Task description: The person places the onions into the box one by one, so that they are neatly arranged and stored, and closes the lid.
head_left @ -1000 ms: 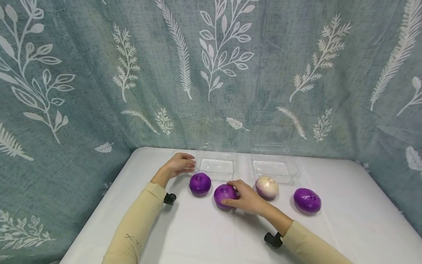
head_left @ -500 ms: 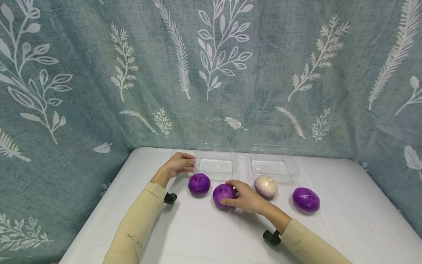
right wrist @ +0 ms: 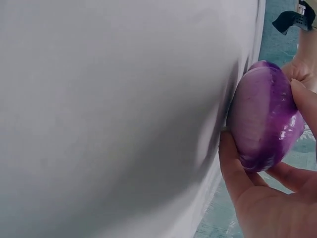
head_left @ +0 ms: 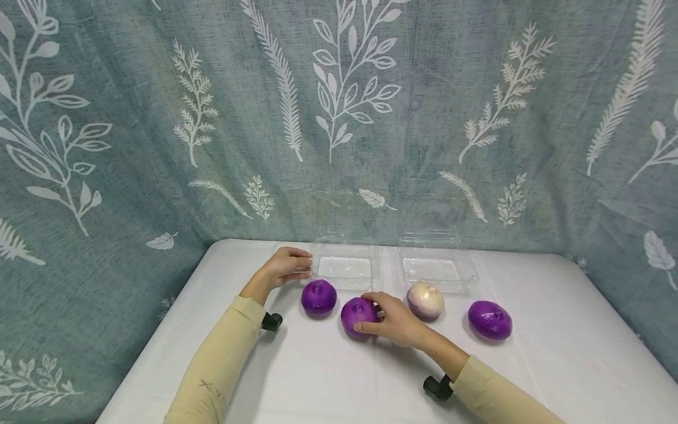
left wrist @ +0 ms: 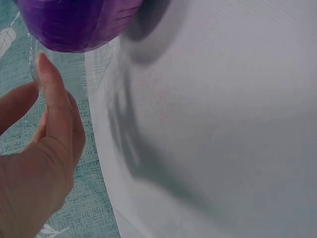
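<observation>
My left hand (head_left: 288, 265) is at the left side of a clear plastic container (head_left: 345, 268). In the left wrist view, its thumb and fingers pinch the container's thin edge (left wrist: 33, 59). My right hand (head_left: 394, 323) grips a purple onion (head_left: 356, 316), thumb on the near side and fingers round the far side. The right wrist view shows this onion's paler underside (right wrist: 252, 111), close to the cloth. A darker purple onion (head_left: 319, 298) sits just in front of the left container. To the right lie a whitish-purple onion (head_left: 426, 300) and another purple onion (head_left: 489, 321).
A second clear container (head_left: 431, 269) stands at the back, right of the first. Both have raised clear lids behind, hard to see against the patterned curtain (head_left: 339, 118). White cloth (head_left: 318, 377) covers the table. A black wrist mount (head_left: 438, 387) hangs under the right forearm.
The whole head view shifts slightly, as the camera moves a little. Both hands keep their holds and the onions stay in place on the table.
</observation>
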### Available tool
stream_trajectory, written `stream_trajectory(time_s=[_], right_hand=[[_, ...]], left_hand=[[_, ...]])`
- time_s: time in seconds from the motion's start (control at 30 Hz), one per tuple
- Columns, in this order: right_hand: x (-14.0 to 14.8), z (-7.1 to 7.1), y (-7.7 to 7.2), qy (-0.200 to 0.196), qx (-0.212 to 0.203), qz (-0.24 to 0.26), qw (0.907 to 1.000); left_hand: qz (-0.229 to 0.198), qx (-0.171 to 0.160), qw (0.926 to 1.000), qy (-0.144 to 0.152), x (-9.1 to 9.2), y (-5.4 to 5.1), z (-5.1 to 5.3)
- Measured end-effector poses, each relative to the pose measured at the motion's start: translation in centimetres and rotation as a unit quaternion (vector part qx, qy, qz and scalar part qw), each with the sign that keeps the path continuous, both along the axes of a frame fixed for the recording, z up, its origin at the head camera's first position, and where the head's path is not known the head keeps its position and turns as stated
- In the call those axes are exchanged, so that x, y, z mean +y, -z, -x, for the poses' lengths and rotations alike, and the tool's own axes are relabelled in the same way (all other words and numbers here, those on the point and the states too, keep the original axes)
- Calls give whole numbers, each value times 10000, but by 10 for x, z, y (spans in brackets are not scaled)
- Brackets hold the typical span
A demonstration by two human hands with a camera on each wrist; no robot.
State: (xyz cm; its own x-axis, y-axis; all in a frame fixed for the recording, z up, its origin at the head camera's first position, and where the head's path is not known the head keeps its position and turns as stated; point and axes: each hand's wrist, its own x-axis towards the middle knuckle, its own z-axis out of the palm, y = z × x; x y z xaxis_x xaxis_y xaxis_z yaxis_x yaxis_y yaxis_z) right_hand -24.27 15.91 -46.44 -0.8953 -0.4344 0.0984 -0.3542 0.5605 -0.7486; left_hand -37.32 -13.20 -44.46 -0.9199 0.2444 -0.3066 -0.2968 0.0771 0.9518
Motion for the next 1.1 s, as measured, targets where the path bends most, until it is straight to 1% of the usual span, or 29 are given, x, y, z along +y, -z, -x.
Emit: stream_trajectory(time_s=[0.13, 0.33, 0.53, 0.67, 0.83, 1.1], right_hand=[[0, -2, -6, -62, -73, 194, 9998], [-1, 1, -23, -175, -7, 513, 9985], [-4, 9, -39, 51, 162, 523, 9985], [-7, 17, -47, 150, 283, 523, 9981], [-16, 29, -50, 294, 418, 395, 9979], [-38, 53, -45, 592, 388, 316, 9970]], left_hand=[[-19, 24, 10000, -22, 1, 0, 0], [-7, 37, 10000, -31, 2, -1, 1], [18, 56, 10000, -58, 3, 1, 2], [46, 72, 10000, -49, 4, -1, 1], [43, 67, 10000, -52, 3, 0, 0], [-22, 44, 10000, -45, 2, 1, 0]])
